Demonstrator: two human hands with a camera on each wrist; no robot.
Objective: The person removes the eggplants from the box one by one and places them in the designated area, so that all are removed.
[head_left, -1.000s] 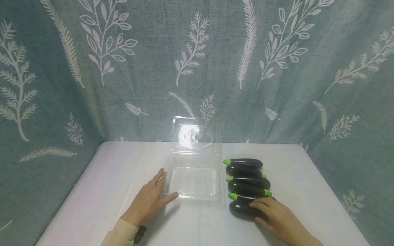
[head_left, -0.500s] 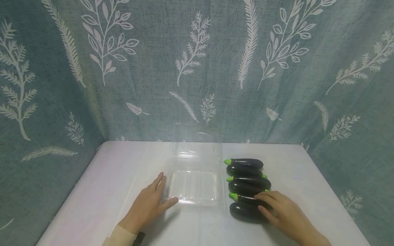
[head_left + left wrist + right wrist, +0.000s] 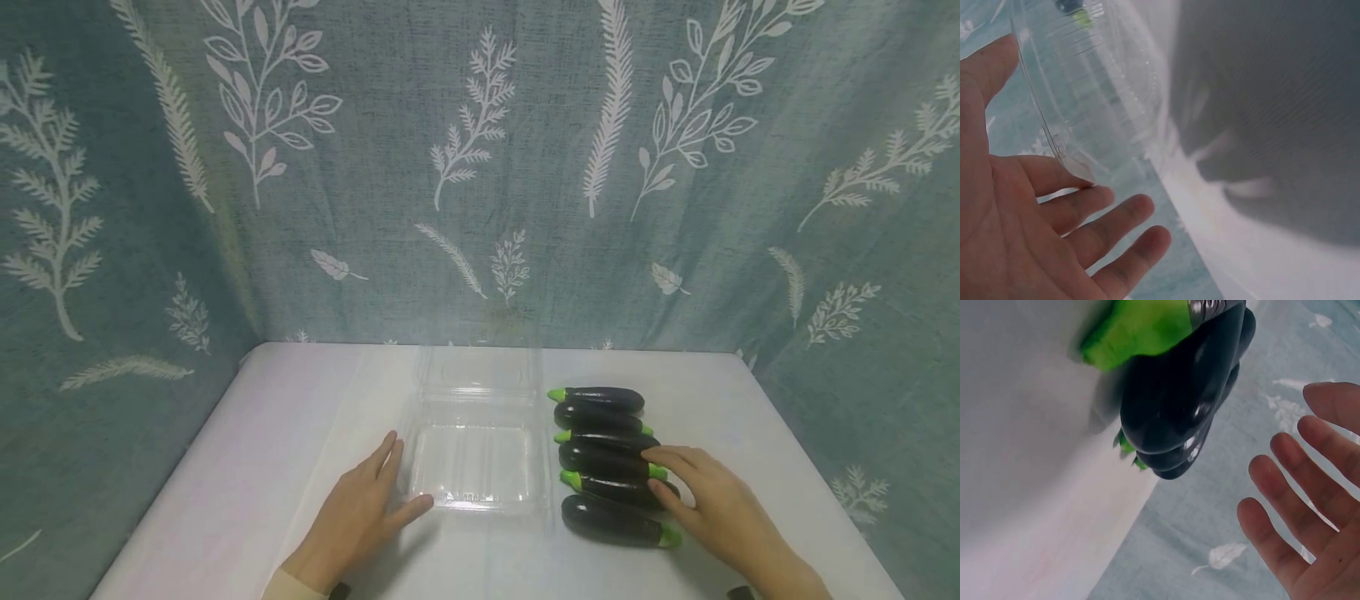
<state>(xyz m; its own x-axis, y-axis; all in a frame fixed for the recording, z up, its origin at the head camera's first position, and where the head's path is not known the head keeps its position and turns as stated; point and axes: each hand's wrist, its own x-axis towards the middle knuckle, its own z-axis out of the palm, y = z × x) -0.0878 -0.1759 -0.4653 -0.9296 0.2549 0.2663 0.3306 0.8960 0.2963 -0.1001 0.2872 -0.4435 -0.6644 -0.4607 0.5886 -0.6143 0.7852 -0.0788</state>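
Observation:
A clear plastic clamshell box (image 3: 476, 505) stands spread on the white table, its lid (image 3: 480, 392) raised at the back. My left hand (image 3: 352, 508) lies along the box's left side, fingers straight and thumb by the front left corner. In the left wrist view the fingertips (image 3: 1100, 195) are right at the clear rim. Right of the box, several dark eggplants (image 3: 611, 521) with green stem ends lie in a column. Over the right ends of the middle ones is my right hand (image 3: 712, 500), its fingers loosely extended and holding nothing, apart from the eggplants in the right wrist view.
A white cloth covers the table (image 3: 300, 400). Green-blue curtains (image 3: 375, 167) with white leaf prints hang behind it and on both sides, close to the table's edges. The front eggplant's stem end points right, towards my right forearm.
My right hand has moved off the front eggplant, up and right, uncovering its green stem end. The box has slid slightly towards me with my left hand, and its lid appears lower.

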